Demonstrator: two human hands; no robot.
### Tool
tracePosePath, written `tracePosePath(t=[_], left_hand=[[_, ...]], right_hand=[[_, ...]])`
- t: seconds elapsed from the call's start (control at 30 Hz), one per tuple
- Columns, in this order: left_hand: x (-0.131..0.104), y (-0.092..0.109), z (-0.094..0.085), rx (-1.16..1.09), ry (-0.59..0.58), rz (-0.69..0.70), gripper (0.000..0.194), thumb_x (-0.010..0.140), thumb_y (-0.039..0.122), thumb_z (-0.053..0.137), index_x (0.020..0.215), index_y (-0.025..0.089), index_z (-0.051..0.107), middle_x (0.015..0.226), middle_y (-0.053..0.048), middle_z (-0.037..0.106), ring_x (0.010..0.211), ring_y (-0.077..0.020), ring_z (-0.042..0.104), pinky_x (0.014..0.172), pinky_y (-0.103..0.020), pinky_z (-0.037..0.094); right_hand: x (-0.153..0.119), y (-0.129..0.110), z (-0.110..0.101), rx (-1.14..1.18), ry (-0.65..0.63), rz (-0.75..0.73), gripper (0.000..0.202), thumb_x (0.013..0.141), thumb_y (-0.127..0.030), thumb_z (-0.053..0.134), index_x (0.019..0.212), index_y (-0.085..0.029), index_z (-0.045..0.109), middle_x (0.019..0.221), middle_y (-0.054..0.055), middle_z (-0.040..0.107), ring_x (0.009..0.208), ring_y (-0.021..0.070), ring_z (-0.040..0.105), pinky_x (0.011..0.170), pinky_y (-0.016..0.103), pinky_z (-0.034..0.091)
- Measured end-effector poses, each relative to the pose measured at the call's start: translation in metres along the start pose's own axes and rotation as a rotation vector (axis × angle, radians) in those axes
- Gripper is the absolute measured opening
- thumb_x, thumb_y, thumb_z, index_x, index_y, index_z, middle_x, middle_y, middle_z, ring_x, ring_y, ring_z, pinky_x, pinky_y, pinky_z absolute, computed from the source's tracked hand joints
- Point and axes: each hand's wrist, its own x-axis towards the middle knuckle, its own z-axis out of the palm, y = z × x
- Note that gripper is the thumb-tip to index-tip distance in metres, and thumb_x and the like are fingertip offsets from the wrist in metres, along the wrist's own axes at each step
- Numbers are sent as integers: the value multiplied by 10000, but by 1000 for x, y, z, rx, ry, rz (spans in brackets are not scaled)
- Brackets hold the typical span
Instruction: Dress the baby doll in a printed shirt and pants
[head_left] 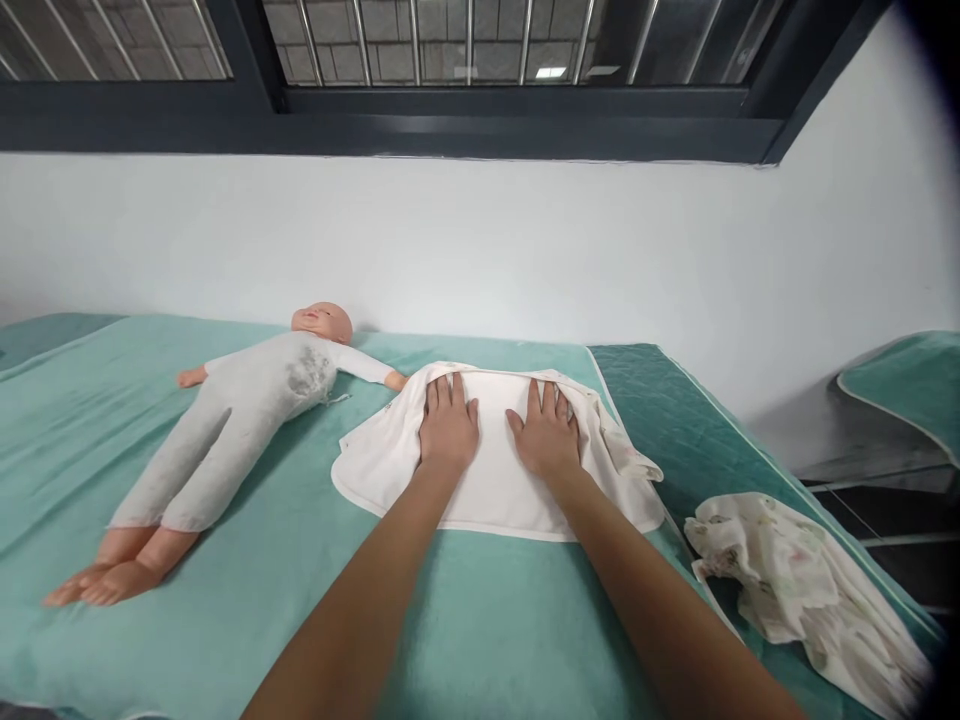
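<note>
A white cloth garment (491, 490), which looks like baby clothing, lies spread on the green bedding in the middle of the head view. My left hand (448, 425) rests on its left half, palm down, with the fingers pointing away from me. On the right half lies my right hand (547, 432), flat as well, thumb stretched toward the left hand. Some fingertips reach under the folded upper edge of the cloth. The cloth's right side is rumpled. To the left a baby doll (251, 400) in a white body lies on its back, one hand touching or nearly touching the cloth.
A crumpled white patterned cloth (795, 585) lies at the right on a darker green pad (637, 385). Light green bedding (517, 610) covers the surface. Behind it rise a white wall (480, 240) and a dark-framed barred window (480, 125). A green draped piece (911, 385) stands far right.
</note>
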Motion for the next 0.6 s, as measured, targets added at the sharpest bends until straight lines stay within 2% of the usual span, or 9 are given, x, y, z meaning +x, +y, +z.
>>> tracePosePath(t=[0.1, 0.27, 0.4, 0.6], left_hand=[[0, 0, -1, -16, -11, -15, 644, 1015, 436, 224, 1584, 135, 234, 1638, -129, 247, 1516, -320, 201, 1203, -491, 312], [4, -1, 4, -26, -131, -66, 665, 1007, 460, 229, 1588, 138, 222, 1650, -123, 212, 1527, -314, 175, 1217, -500, 278], [6, 0, 6, -5, -193, -88, 675, 1006, 455, 209, 1577, 97, 245, 1642, -137, 230, 1525, -314, 182, 1227, -488, 258], [6, 1, 5, 17, -210, -80, 672, 1003, 440, 216, 1555, 66, 293, 1618, -150, 292, 1502, -332, 229, 1218, -494, 263]], right_hand=[[1, 0, 0, 3, -35, 7, 736, 1005, -564, 234, 1612, -178, 81, 1667, 95, 58, 1511, 314, 128, 1187, 496, 236], [5, 1, 6, 19, -93, 3, 740, 1001, -566, 213, 1612, -167, 92, 1666, 100, 63, 1514, 324, 117, 1195, 512, 209], [7, 1, 6, 11, -129, -17, 724, 1007, -541, 206, 1611, -155, 102, 1666, 101, 54, 1516, 324, 110, 1203, 513, 187], [9, 0, 2, 39, -201, -14, 717, 1012, -529, 188, 1607, -133, 125, 1660, 121, 98, 1511, 327, 136, 1205, 516, 175]])
